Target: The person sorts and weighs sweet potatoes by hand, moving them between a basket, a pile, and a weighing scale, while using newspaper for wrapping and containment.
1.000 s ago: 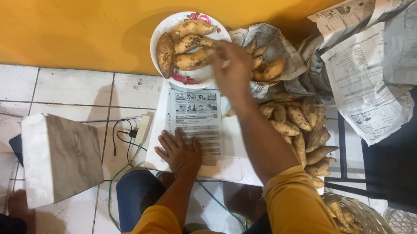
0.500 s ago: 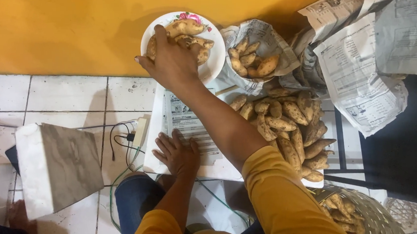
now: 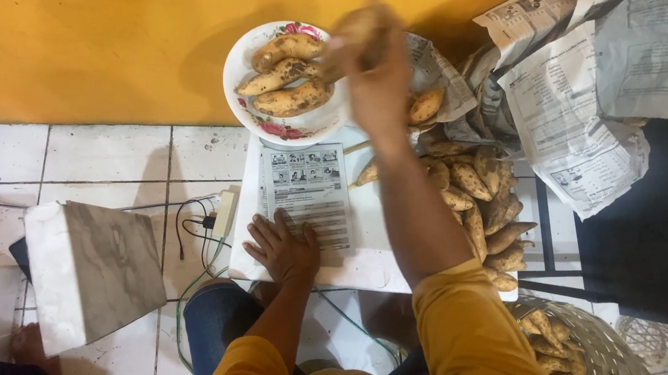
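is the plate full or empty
Partly full: three sweet potatoes lie on the plate, bare rim showing; the right hand holds another beside it.

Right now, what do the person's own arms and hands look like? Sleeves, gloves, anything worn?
Both arms wear mustard-yellow sleeves pushed up above the elbows, leaving the forearms bare. The left hand and right hand are bare: no gloves. No rings, watch or wristbands visible, though the right hand is motion-blurred, so small items there can't be ruled out. Blue denim covers the knee below.

White plate (image 3: 242,88) with red flowers along the rim. Tan, dirt-speckled sweet potatoes (image 3: 279,75). Mustard-yellow wall (image 3: 90,56). White floor tiles (image 3: 104,156) with dark grout. Grey-veined marble block (image 3: 104,266). Yellow sleeves (image 3: 477,334).
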